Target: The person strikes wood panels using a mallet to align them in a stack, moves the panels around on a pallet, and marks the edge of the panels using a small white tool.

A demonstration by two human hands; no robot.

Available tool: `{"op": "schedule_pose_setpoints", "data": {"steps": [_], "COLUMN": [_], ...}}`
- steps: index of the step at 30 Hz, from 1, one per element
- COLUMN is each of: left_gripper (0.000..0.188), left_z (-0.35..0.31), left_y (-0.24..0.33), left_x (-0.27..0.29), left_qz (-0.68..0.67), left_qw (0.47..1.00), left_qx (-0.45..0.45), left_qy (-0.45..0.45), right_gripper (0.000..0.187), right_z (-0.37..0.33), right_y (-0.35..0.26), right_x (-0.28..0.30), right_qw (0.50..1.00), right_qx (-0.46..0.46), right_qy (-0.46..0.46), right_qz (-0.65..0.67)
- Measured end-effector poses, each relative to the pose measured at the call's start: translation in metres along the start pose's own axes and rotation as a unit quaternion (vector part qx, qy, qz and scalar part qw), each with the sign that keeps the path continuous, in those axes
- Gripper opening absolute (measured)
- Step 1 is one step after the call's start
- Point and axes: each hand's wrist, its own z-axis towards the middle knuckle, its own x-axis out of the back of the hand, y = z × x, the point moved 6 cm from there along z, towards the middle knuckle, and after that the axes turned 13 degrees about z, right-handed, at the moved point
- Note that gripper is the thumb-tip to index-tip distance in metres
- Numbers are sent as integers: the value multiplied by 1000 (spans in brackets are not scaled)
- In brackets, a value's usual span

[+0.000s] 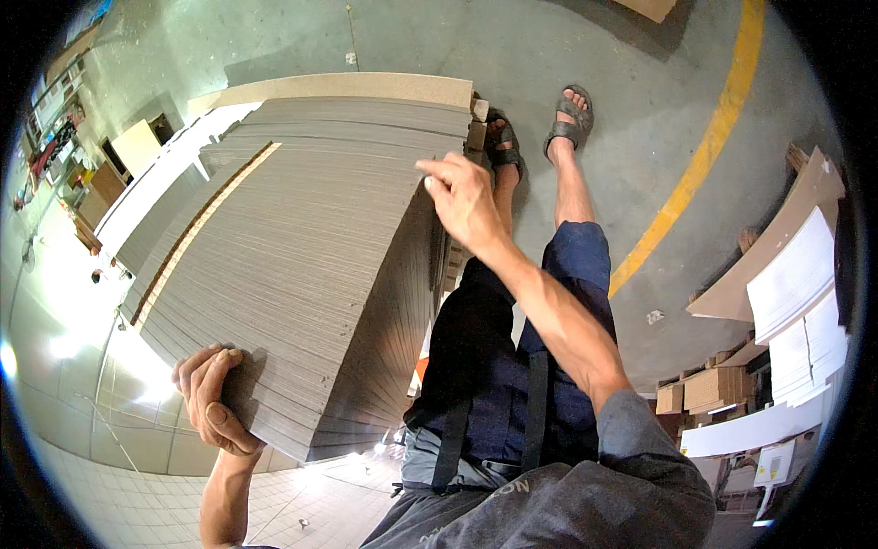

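Note:
A tall stack of grey board sheets (302, 238) fills the left and middle of the view, its many thin edges lying in close parallel lines. A narrow tan strip (206, 233) runs across the stack toward its left side. At the stack's lower left corner my left hand (212, 398) is closed, fingers bent over the edge and the thumb against the near side. My right hand (465, 197) is at the stack's right edge, holding nothing visible. Its index finger and thumb are stretched out slightly apart, while the other fingers are partly hidden.
A tan board (338, 87) lines the stack's far side. Wooden pallet blocks (477, 123) show beside my sandalled feet. A yellow line (700, 156) curves along the grey floor. At right are brown and white sheets (794, 265) and stacked cardboard (718, 389).

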Motion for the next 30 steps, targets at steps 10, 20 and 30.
{"op": "schedule_pose_setpoints", "data": {"steps": [10,20,30], "left_gripper": [48,42,40], "left_z": [-7,-3,-7], "left_y": [-1,-1,0], "left_x": [1,2,7], "left_qz": [8,-7,-37], "left_qw": [999,998,994], "left_qx": [-25,-34,-29], "left_qy": [42,53,104], "right_gripper": [20,30,26], "right_z": [-35,-158,-85], "right_y": [-89,-240,-138], "right_x": [-3,-44,-27], "right_qw": [998,916,995], "right_qx": [51,257,79], "right_qy": [-20,-188,-21], "right_qz": [38,243,63]}}
